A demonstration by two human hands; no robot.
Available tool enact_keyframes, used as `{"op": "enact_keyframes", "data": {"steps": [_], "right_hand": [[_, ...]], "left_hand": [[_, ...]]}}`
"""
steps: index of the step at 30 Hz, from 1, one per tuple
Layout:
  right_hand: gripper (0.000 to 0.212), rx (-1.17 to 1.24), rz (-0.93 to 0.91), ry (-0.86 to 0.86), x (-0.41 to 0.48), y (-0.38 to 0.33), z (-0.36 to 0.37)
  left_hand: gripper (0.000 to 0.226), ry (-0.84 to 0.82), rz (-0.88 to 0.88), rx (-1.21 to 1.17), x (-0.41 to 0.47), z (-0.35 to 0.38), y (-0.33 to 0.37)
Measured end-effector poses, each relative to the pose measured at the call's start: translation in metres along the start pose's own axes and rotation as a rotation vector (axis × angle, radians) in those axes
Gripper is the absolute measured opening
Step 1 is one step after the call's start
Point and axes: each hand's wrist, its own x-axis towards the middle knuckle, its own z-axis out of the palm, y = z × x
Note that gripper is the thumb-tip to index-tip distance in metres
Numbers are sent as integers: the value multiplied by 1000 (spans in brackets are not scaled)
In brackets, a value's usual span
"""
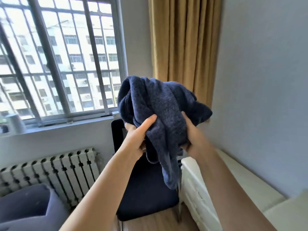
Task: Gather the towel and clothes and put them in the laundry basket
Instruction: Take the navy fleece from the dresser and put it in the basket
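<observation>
A dark navy garment (160, 104) of fleecy knit hangs bunched in the air in front of me, one end trailing down to about chair height. My left hand (136, 139) grips its left side from below, thumb pressed along the fabric. My right hand (191, 134) clutches its right side, fingers buried in the folds. Both arms reach up over a dark chair (146, 197). No laundry basket shows in the head view.
The dark chair stands under the window (58, 55), its seat below the hanging cloth. A white radiator (55, 170) lines the wall at left. A white bed frame (196, 189) and mattress lie at right. A blue cushion (25, 202) sits at bottom left. A mustard curtain (183, 44) hangs behind.
</observation>
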Motion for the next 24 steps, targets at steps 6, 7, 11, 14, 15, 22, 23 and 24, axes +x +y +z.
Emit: {"op": "enact_keyframes", "data": {"steps": [6,7,11,14,15,22,23,24], "right_hand": [[82,-3,119,-85,45,95,108],[83,9,144,-112,50,113,127],[99,9,227,-203,70,180,198],[103,-17,278,-236,83,219,251],[105,-22,296,-244,87,231,269],[82,-86,438,-323,122,306,367],[81,-90,448,-334,128,315,379],[77,-99,461,-344,136,326,398]], "left_hand": [[95,160,-2,5,37,-136,10],[98,193,-1,13,41,-159,13],[82,348,-30,23,54,-247,17],[72,422,-79,9,62,-309,19],[73,454,-86,10,64,-329,20],[89,603,-110,-6,84,-437,28],[90,610,-110,-13,88,-450,30],[88,634,-107,-21,96,-469,32]]}}
